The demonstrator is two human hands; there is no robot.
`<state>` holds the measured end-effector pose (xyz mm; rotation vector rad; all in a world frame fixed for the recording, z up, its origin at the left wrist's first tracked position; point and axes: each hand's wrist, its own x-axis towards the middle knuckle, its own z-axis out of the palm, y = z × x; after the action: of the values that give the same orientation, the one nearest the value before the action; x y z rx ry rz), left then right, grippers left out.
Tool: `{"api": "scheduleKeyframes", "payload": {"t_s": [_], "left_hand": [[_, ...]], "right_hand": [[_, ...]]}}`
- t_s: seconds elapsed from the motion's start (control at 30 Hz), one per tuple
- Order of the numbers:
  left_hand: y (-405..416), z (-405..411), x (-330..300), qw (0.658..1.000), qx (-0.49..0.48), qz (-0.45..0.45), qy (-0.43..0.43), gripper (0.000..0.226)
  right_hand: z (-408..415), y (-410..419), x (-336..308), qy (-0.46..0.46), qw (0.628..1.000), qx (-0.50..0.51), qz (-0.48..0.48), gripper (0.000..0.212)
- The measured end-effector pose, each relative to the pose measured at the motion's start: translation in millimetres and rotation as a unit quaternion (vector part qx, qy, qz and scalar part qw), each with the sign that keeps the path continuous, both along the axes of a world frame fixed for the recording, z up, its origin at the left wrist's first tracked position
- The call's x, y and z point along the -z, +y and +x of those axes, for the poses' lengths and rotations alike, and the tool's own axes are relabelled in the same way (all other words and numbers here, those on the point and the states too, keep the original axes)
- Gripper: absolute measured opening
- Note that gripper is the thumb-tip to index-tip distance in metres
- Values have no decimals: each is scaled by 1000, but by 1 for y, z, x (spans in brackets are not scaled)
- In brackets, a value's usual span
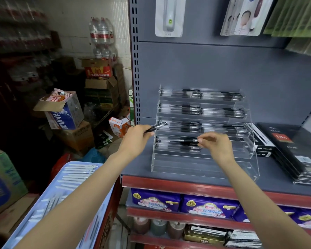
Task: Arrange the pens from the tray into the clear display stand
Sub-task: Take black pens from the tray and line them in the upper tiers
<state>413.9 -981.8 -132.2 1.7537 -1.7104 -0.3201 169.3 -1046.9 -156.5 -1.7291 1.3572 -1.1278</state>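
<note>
A clear tiered display stand (201, 159) sits on the grey shelf (136, 166), its upper tiers filled with black pens. My left hand (136, 135) grips a black pen (156, 127) at the stand's left edge, tip pointing up and right. My right hand (215, 143) pinches the end of another black pen (184, 140) that lies level over the fourth tier. The stand's lowest tiers hold no pens. A light blue tray (83, 177) with several white pens lies at the lower left, partly hidden by my left forearm.
Black boxed notebooks (291, 150) are stacked right of the stand. Packaged goods hang on the grey back panel (223, 65). Purple packs (210, 206) fill the lower shelf. Cardboard boxes (65, 112) and water bottles crowd the floor at left.
</note>
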Motion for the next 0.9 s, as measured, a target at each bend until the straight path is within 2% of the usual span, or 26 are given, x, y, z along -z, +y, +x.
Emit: {"api": "scheduleKeyframes", "payload": {"t_s": [0.2,0.5,0.73,0.8,0.87,0.9], "left_hand": [[-6,-4,4,999,18,44,-10,39],[-5,-11,2,999,14,42,-13,43],[-7,-11,4,999,15,40,-1,44],[-5,-12,3,999,19,20,-31,38],[-3,-15,0,989,12,6,-145,16],[-1,-18,-2,975,6,-1,-220,22]], "right_hand": [[6,-1,-4,131,990,-9,-58,6],[10,-4,-6,236,968,-26,-77,12],[13,-7,-4,338,932,-36,-123,19],[12,-6,-5,341,931,-48,-125,18],[11,-3,-7,292,948,-39,-117,17],[12,-1,-9,246,963,-22,-111,16]]}}
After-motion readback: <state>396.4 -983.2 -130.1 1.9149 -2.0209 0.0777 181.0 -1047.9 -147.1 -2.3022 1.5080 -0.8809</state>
